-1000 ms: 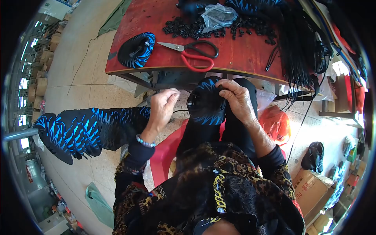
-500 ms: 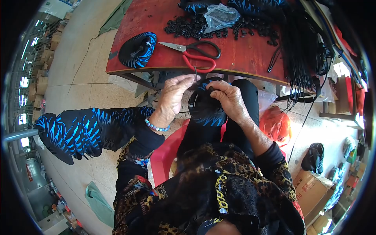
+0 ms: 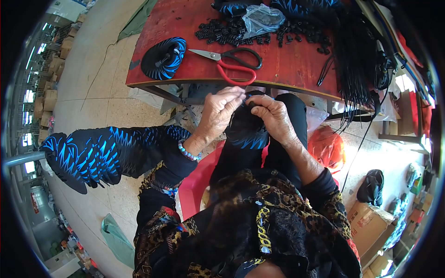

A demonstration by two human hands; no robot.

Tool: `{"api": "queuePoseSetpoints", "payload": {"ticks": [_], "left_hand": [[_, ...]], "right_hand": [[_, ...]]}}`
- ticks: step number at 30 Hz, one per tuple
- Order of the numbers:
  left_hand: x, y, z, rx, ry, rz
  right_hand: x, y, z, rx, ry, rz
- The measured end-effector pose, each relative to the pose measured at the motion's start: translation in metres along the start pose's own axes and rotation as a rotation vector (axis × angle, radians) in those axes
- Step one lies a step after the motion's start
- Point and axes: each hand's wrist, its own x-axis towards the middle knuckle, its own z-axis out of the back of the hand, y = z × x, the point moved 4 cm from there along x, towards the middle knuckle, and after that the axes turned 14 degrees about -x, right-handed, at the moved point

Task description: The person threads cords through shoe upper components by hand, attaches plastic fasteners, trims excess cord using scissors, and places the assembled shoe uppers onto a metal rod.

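A black and blue patterned fabric piece (image 3: 248,132) lies on my lap, just below the table edge. My right hand (image 3: 276,116) pinches a small black part at its top. Close beside it on the left, my left hand (image 3: 221,110) has its fingers pressed together; what they hold is too small to make out. Scissors (image 3: 236,63) with one red and one black handle lie on the red table (image 3: 185,18). Left of them sits another black and blue piece (image 3: 163,58), rolled into a round shape.
Small black plastic parts (image 3: 215,31) and a clear plastic bag (image 3: 263,21) lie at the table's back. Black cords (image 3: 354,69) hang over its right side. Similar patterned pieces (image 3: 97,155) sit on a metal bar at left. An orange-red bag (image 3: 326,148) is on the floor.
My left hand has moved right and up, from apart to close beside my right hand. My right hand has shifted slightly left with the small black part.
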Motion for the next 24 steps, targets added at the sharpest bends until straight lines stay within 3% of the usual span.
{"api": "queuePoseSetpoints", "payload": {"ticks": [11, 24], "left_hand": [[-0.007, -0.014, -0.006, 0.723, 0.102, -0.286], [-0.002, -0.02, -0.009, 0.882, 0.211, -0.391]], "right_hand": [[-0.001, -0.004, 0.0, 0.01, -0.067, 0.022], [-0.003, 0.003, -0.003, -0.081, -0.057, 0.044]]}}
